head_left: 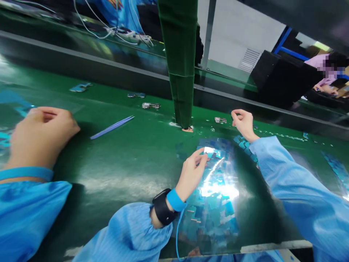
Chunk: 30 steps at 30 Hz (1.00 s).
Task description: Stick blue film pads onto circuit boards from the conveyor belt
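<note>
My left hand, with a black watch and blue wristband, is over a shiny clear sheet covering many blue pieces. Its thumb and index finger pinch a small glossy piece near the sheet's upper part. Farther right, my right hand is raised with its fingertips pressed together; anything between them is too small to make out. A small metal part lies just left of it, and a row of blue pieces lies below it.
Another person's hand, pinching near blue film, is at the left. Purple tweezers lie on the green mat. Small parts line the back. A green-wrapped post rises mid-table. More people are beyond the rail.
</note>
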### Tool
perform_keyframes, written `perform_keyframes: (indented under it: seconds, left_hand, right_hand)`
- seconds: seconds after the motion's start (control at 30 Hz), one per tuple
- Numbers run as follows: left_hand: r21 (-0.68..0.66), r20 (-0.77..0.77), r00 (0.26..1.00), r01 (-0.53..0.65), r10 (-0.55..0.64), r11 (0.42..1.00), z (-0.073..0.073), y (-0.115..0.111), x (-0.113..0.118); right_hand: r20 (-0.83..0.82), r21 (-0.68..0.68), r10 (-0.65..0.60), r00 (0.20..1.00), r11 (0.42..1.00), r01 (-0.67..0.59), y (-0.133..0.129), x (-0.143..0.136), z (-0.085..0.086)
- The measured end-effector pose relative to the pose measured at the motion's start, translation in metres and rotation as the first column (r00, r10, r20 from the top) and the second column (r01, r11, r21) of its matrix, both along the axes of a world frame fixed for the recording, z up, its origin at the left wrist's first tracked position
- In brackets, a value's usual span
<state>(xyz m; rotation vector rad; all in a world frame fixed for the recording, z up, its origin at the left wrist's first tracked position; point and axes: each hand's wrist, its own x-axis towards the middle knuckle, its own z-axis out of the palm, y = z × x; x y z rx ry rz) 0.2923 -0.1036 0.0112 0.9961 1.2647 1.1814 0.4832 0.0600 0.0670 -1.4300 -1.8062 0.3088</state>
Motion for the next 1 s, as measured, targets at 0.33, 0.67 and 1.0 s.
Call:
perform_keyframes:
  seconds: [0.33, 0.67, 1.0]
  left_hand:
    - [0.142, -0.114, 0.987, -0.098, 0.114, 0.985, -0.002, -0.006, 0.005]
    - [0.196, -0.120, 0.980, -0.135, 0.160, 0.971, -0.004, -0.002, 0.003]
    - [0.169, -0.029, 0.985, -0.164, 0.171, 0.972, -0.001, 0.001, 0.002]
  right_hand:
    - [0.172, -0.119, 0.277, 0.946, 0.959, -0.259, 0.066, 0.016, -0.068]
    - [0.136, -0.086, 0.255, 0.957, 0.966, -0.245, 0.068, 0.028, -0.074]
    - [0.056, -0.053, 0.252, 0.966, 0.967, -0.249, 0.054, 0.032, -0.058]
